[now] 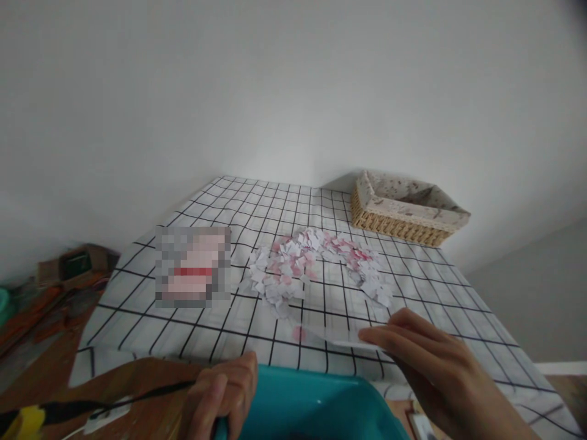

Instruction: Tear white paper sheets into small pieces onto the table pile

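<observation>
White and pink paper scraps (279, 287) lying in an arc, mid-table, on checked cloth (257, 201). Right hand (426, 357) near the front edge, pinching a thin pale strip (343, 343), blurred. Left hand (224, 388) curled round the rim of a teal bin (312, 397) below. Lined wicker basket (398, 223) at back right.

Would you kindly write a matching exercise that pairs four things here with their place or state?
1. Wicker basket
2. Paper scraps
3. Teal tub
4. Left hand

A. White and pink, strewn in an arc
B. Closed over the tub's edge
C. At the checked cloth's near edge
D. Toward the back right

Pairs: 1-D, 2-A, 3-C, 4-B
</observation>
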Action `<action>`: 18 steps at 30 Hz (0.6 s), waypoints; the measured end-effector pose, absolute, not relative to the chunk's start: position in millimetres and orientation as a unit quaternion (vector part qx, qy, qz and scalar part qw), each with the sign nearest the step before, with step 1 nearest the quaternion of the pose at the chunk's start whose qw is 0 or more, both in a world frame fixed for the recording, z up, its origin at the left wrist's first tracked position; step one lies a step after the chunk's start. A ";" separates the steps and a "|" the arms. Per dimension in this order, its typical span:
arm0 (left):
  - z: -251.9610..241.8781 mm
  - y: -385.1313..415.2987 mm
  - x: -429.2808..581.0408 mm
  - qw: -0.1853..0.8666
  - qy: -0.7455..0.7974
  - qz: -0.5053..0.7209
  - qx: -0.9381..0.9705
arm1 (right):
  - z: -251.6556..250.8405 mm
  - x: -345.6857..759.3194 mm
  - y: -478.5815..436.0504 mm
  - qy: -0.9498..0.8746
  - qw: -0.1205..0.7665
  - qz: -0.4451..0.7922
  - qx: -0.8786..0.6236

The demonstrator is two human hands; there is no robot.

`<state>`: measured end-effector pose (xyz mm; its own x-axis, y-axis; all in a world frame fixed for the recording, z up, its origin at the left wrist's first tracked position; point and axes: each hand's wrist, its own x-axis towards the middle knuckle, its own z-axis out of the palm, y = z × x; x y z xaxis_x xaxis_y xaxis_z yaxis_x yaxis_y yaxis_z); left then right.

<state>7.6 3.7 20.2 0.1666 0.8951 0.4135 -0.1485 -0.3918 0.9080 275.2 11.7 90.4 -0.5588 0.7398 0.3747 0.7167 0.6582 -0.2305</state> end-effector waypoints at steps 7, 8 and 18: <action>16.7 1.4 6.0 0.467 0.297 0.576 0.601 | 92.4 269.0 13.0 -0.884 0.218 0.047 -0.410; 16.2 0.9 6.0 0.464 0.301 0.578 0.600 | 92.4 267.3 13.2 -0.885 0.220 0.043 -0.408; 21.7 7.1 3.6 0.429 0.301 0.562 0.640 | 95.9 278.8 -3.3 -0.904 0.151 0.099 -0.387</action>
